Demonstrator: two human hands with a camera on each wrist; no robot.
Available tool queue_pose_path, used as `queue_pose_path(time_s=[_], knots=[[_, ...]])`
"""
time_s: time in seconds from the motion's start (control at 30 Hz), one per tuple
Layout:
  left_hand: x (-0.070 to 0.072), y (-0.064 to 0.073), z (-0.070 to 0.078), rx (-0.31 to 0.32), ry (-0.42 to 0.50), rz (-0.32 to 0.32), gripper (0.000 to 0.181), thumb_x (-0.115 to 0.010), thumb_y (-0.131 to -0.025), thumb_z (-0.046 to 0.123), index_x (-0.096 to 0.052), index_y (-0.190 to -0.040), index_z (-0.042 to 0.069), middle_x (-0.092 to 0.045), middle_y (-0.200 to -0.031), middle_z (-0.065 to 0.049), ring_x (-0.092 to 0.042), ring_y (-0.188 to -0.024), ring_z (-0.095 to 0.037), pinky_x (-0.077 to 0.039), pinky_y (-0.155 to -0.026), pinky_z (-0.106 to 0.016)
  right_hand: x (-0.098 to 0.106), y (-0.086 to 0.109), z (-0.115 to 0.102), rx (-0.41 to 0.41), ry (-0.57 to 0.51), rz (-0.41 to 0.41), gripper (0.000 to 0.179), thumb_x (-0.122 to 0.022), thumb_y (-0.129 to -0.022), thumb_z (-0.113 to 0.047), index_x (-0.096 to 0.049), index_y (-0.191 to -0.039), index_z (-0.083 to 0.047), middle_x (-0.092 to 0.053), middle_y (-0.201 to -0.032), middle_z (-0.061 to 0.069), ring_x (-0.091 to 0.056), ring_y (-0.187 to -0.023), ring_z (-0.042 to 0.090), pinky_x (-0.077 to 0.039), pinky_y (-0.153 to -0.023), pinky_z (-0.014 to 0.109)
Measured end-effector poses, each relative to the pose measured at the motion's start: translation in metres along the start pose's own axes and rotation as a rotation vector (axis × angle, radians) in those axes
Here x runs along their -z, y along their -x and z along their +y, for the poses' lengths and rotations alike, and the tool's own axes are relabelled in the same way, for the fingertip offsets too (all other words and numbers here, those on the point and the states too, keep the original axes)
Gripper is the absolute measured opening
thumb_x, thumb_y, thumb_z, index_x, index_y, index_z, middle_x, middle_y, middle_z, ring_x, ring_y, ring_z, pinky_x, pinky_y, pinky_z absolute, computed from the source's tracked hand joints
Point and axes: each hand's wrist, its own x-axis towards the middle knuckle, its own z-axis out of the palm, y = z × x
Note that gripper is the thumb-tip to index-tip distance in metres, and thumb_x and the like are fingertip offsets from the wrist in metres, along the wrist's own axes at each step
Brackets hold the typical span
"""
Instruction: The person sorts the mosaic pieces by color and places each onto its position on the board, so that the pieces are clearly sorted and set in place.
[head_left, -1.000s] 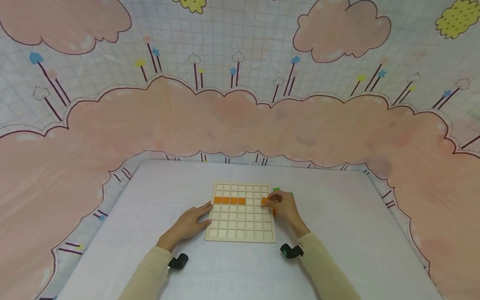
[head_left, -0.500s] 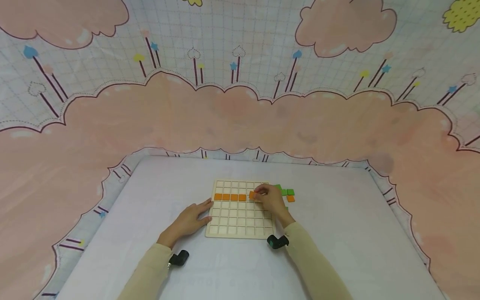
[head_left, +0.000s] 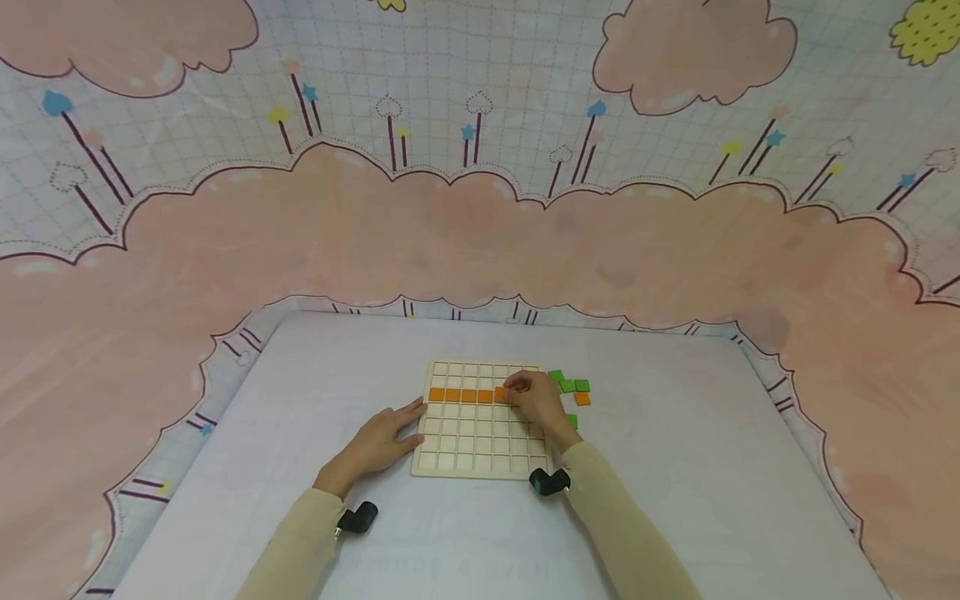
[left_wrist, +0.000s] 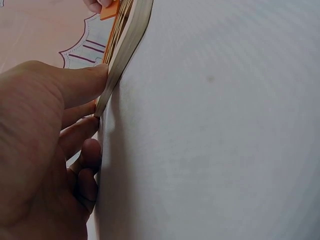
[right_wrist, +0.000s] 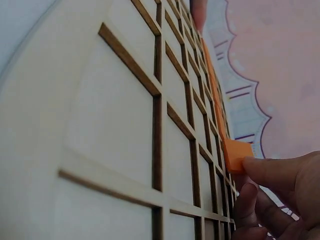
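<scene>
A pale wooden grid board (head_left: 480, 463) lies on the table, a row of several orange tiles (head_left: 461, 395) in its cells. My right hand (head_left: 542, 403) is over the board's right part and pinches an orange tile (right_wrist: 237, 154) between thumb and fingers. That tile is tilted at the right end of the orange row; in the head view the fingers partly cover it. At the board's left edge my left hand (head_left: 378, 440) touches the side with thumb and extended fingers. In the left wrist view its thumb (left_wrist: 85, 86) presses the board's edge (left_wrist: 131, 42).
Right of the board lie several green tiles (head_left: 567, 386) and one loose orange tile (head_left: 582, 399). Another green tile (head_left: 573, 421) shows beside the right wrist. A white cloth (head_left: 660, 400) covers the table; a patterned cloth (head_left: 480, 242) stands behind it.
My right hand has moved left across the board with the orange tile, to the end of the orange row. Loose tiles at the right came into view. The left hand stays at the edge.
</scene>
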Motion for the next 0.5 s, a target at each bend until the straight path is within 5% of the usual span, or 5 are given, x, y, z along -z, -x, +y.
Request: queue_pose_path(time_s=[0.5], knots=[[-0.0014,-0.0013,0.0005,0.012,0.005,-0.005,0.059,-0.064,-0.095,0.028,-0.044,-0.148,0.013,-0.034,-0.160,-0.001,-0.036,-0.143,-0.041,-0.026,-0.119,-0.059,-0.0035,-0.0023,0.0053,0.015,0.020,-0.006,0.008,-0.076,-0.083,-0.011,-0.076,-0.091,-0.014,-0.074,-0.092,0.002,-0.065,-0.083,0.016,-0.054,-0.077,0.034]])
